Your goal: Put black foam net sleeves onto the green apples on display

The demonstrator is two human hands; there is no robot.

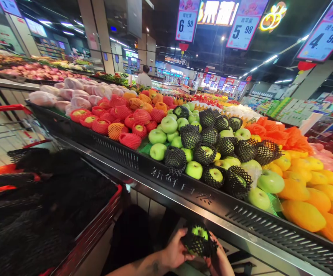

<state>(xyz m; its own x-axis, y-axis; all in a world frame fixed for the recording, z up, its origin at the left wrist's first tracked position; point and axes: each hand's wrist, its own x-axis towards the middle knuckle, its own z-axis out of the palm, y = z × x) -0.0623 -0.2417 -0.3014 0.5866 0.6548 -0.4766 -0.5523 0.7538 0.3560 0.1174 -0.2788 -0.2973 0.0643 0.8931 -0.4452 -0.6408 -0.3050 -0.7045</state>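
Observation:
Low at the bottom of the head view, both my hands hold one green apple [200, 232] wrapped in a black foam net [196, 244]. My left hand [175, 252] grips the net's left side with curled fingers. My right hand [218, 260] cups it from the right and below. The apple is held below the front edge of the black display shelf [212, 207]. On the shelf above lie several green apples [168, 125], some bare and some in black nets [206, 153].
A red cart [97, 226] piled with black foam nets stands at my left. Red-netted apples [129, 140], orange-netted fruit and yellow mangoes [303, 214] fill the display. Price signs hang overhead. A person [144, 76] stands far back in the aisle.

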